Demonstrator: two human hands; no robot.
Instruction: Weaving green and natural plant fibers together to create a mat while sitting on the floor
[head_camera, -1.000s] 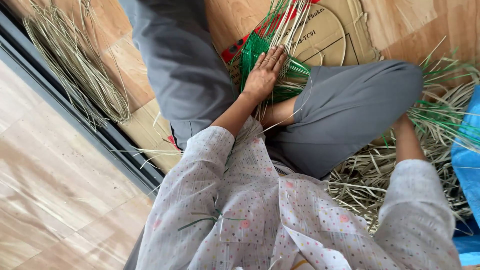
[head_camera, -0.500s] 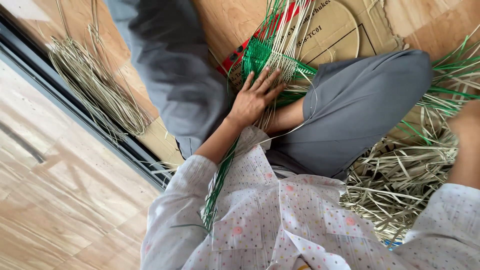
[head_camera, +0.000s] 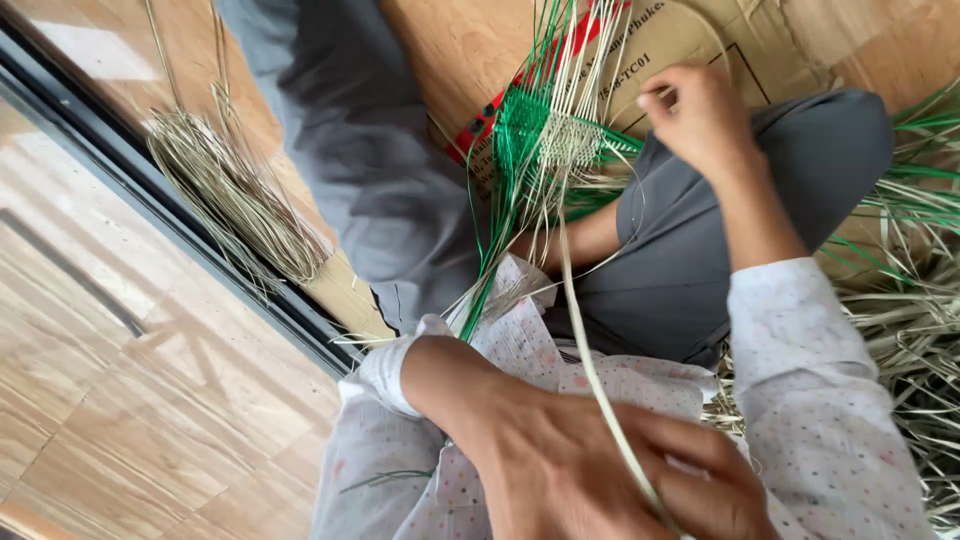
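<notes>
Pinching a pale strip (head_camera: 590, 370), left hand (head_camera: 590, 470) beside woven mat (head_camera: 545, 135).

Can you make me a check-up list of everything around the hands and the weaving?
Surface: flattened brown cardboard over a wooden floor.
Job's things: small green-and-tan woven strip panel resting on the lap; one long pale tan strip runs from it toward the camera.
Clutter: loose pile of tan and green strips; bundle of thin tan strips.
Hands: left hand pinches the long strip; right hand beside the panel, fingers curled.
Cables: nothing seen.
Surroundings: dark floor track.
</notes>
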